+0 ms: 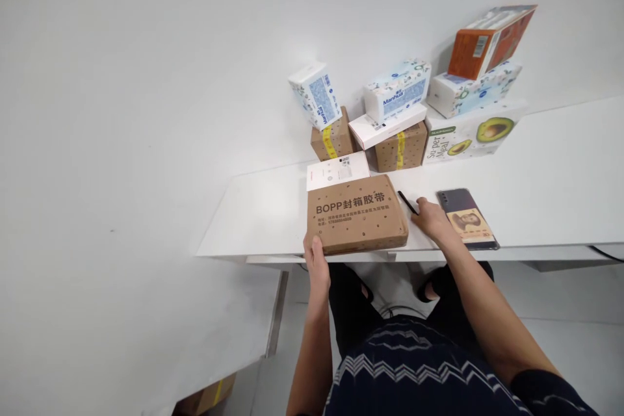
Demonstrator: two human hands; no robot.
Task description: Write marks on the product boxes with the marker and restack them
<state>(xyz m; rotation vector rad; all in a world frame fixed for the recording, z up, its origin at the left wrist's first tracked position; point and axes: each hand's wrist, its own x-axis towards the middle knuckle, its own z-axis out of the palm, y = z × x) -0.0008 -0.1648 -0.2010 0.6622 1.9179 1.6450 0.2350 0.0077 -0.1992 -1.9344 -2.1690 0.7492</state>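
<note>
A brown cardboard box (355,218) printed "BOPP" lies at the table's front edge. My left hand (316,259) grips its near left corner, thumb on top and fingers along the side. In my right hand (431,218), just right of the box, is a slim black pen-like stick (407,202), its tip pointing up and left; its exact kind cannot be made out. A flat white box (337,171) lies against the far side of the cardboard box. Beside my right wrist rests a dark phone (455,199) with a banknote-like picture (470,225) on it.
Behind stand small taped cartons (400,148), a thin white box (387,125), tissue packs (397,91) and an avocado-printed box (472,133). An orange box (490,42) tops the right stack. The white table (253,214) ends at the left; a black cable (607,253) hangs at right.
</note>
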